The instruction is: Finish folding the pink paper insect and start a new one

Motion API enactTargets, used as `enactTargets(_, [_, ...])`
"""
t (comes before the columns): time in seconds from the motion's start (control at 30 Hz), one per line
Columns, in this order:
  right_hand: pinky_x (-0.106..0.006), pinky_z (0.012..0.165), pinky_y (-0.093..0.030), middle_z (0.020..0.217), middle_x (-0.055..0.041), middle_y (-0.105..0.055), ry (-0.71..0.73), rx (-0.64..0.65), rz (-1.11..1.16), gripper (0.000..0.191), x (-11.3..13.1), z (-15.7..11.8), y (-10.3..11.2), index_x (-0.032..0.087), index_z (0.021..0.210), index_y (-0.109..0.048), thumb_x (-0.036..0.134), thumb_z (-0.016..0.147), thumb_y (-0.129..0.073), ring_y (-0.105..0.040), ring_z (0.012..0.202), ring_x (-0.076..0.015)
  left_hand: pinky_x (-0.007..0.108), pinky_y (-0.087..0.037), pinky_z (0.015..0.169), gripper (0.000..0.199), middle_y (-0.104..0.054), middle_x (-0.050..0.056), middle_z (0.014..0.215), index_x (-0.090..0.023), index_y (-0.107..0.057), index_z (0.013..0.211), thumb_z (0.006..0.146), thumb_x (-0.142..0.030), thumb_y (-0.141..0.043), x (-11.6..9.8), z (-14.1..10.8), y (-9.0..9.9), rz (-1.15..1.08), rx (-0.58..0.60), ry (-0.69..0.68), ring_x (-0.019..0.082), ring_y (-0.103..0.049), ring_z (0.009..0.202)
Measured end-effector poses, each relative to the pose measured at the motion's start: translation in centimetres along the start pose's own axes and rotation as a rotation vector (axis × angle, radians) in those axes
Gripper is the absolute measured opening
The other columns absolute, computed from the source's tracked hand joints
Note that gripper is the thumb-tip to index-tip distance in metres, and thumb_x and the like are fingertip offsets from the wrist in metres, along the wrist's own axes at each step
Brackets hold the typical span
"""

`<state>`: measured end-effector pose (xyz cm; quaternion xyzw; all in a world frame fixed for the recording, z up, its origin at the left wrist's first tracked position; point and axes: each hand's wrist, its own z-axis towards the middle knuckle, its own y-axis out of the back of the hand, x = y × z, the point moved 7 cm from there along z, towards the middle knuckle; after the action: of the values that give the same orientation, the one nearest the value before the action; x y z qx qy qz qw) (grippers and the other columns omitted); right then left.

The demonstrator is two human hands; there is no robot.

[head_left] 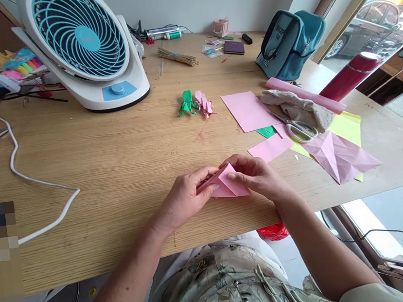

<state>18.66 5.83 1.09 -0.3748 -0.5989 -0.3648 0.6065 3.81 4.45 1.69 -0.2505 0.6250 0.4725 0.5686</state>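
Near the table's front edge, a folded piece of pink paper (223, 183) is held between both hands. My left hand (188, 194) pinches its left side, thumb on top. On the right side, my right hand (254, 174) grips the paper with the thumb pressed on a raised flap. The fingers behind the paper are partly hidden. Beyond the hands stand a green origami figure (187, 102) and a pink origami figure (203, 103), side by side.
A white fan (116, 90) stands at the back left, its white cord (49, 180) trailing leftward. On the right lie pink sheets (246, 111), scissors (300, 130), a cloth glove (301, 107) and creased pink paper (339, 153). Behind them are a red bottle (350, 76) and a teal bag (284, 45).
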Motion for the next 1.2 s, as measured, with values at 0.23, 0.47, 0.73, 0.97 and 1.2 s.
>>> enactTargets(0.23, [-0.027, 0.069, -0.051, 0.085, -0.0015, -0.066, 0.094, -0.283, 0.062, 0.027, 0.3, -0.6, 1.7, 0.022, 0.088, -0.067, 0.045, 0.078, -0.078, -0.060, 0.078, -0.0149, 0.027, -0.056, 0.083, 0.041, -0.072, 0.008, 0.109, -0.019, -0.064, 0.116, 0.078, -0.028, -0.076, 0.1, -0.4, 1.6, -0.134, -0.226, 0.015, 0.020, -0.069, 0.097])
enactTargets(0.47, [-0.025, 0.068, -0.051, 0.087, -0.0003, -0.065, 0.202, -0.366, 0.089, 0.019, 0.2, -0.9, 2.1, 0.024, 0.091, -0.067, 0.037, 0.081, -0.076, -0.059, 0.078, -0.0142, 0.025, -0.061, 0.075, 0.036, -0.077, 0.004, 0.083, -0.014, -0.069, 0.116, 0.083, -0.029, -0.072, -0.3, -1.0, 1.6, -0.279, -0.286, 0.018, 0.016, -0.074, 0.076])
enactTargets(0.73, [-0.028, 0.071, -0.050, 0.094, -0.0018, -0.063, 0.359, -0.389, -0.136, 0.017, 0.5, -1.7, 1.6, 0.029, 0.105, -0.065, 0.027, 0.089, -0.069, -0.059, 0.083, -0.0157, 0.025, -0.062, 0.071, 0.039, -0.077, 0.003, 0.084, -0.014, -0.065, 0.127, 0.091, -0.030, -0.063, 0.0, -1.1, 1.7, -0.172, -0.301, -0.030, 0.015, -0.074, 0.074])
enactTargets(0.97, [-0.035, 0.078, -0.051, 0.101, -0.0046, -0.063, 0.446, -0.469, -0.405, 0.025, 0.8, -2.3, 1.6, 0.029, 0.113, -0.064, 0.024, 0.089, -0.067, -0.058, 0.086, -0.0184, 0.017, -0.049, 0.056, 0.038, -0.075, 0.000, 0.076, -0.019, -0.060, 0.132, 0.096, -0.028, -0.056, -0.3, -1.1, 1.8, -0.034, -0.306, -0.068, 0.007, -0.059, 0.057])
enactTargets(1.2, [-0.035, 0.074, -0.051, 0.100, -0.0055, -0.062, 0.555, -0.462, -0.420, 0.030, 1.7, -2.7, 0.9, 0.029, 0.118, -0.060, 0.017, 0.090, -0.063, -0.058, 0.087, -0.0191, 0.018, -0.051, 0.054, 0.026, -0.072, 0.003, 0.084, -0.017, -0.056, 0.109, 0.089, -0.029, -0.067, 0.0, -0.4, 1.9, -0.438, -0.352, -0.018, 0.015, -0.072, 0.072])
